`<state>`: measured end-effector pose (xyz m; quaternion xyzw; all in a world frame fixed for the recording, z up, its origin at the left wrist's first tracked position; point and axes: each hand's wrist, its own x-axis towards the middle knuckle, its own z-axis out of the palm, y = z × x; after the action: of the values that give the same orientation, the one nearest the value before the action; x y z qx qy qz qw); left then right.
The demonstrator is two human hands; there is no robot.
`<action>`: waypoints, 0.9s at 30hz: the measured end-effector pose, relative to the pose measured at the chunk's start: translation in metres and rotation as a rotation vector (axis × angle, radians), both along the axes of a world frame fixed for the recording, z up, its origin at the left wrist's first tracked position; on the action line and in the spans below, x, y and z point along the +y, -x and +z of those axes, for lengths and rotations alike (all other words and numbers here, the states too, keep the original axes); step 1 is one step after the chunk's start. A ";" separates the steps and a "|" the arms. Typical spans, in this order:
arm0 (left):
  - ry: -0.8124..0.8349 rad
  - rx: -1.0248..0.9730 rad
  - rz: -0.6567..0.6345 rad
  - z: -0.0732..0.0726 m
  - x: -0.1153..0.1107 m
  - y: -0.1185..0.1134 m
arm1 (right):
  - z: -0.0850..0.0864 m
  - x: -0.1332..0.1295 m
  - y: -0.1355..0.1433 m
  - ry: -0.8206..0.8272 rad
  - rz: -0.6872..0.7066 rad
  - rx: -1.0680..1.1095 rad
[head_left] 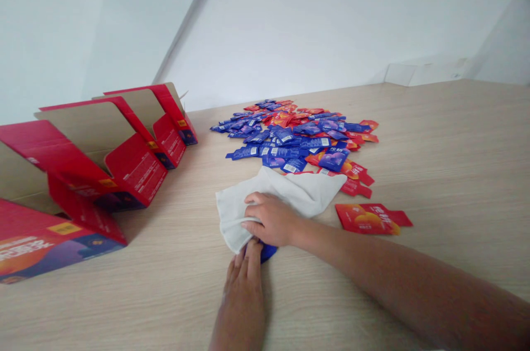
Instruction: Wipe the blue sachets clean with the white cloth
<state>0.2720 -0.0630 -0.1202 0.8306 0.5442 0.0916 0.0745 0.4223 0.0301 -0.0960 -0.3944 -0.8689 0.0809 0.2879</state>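
A white cloth [285, 191] lies rumpled on the table, partly over a blue sachet [269, 253]. My right hand [271, 218] is on the cloth, its fingers bent over the fabric and pressing it down. Just below it, my left hand [246, 274] holds the blue sachet at the cloth's lower edge, fingertips partly under the fabric. Most of this sachet is hidden by the cloth and hands. To the right of the cloth, a red and orange sachet [368, 218] lies flat by my right forearm.
Beyond the cloth spreads a pile of blue and red sachets [290, 136]. Red cardboard boxes with raised flaps stand in a row at the left, the nearest box [53, 240] by the front. A white wall [331, 20] rises behind the wooden table [455, 174].
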 end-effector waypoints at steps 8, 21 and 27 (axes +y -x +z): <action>-0.021 -0.018 -0.013 0.000 0.002 0.001 | 0.000 0.000 0.001 -0.005 -0.008 0.012; -0.024 -0.043 -0.004 -0.001 0.001 0.001 | 0.001 -0.001 -0.001 0.016 0.000 0.006; 0.008 -0.077 0.006 -0.001 0.000 0.001 | 0.003 -0.001 0.001 0.009 -0.004 0.011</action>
<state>0.2709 -0.0625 -0.1209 0.8244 0.5439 0.1216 0.0985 0.4212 0.0292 -0.0935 -0.3969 -0.8662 0.0866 0.2909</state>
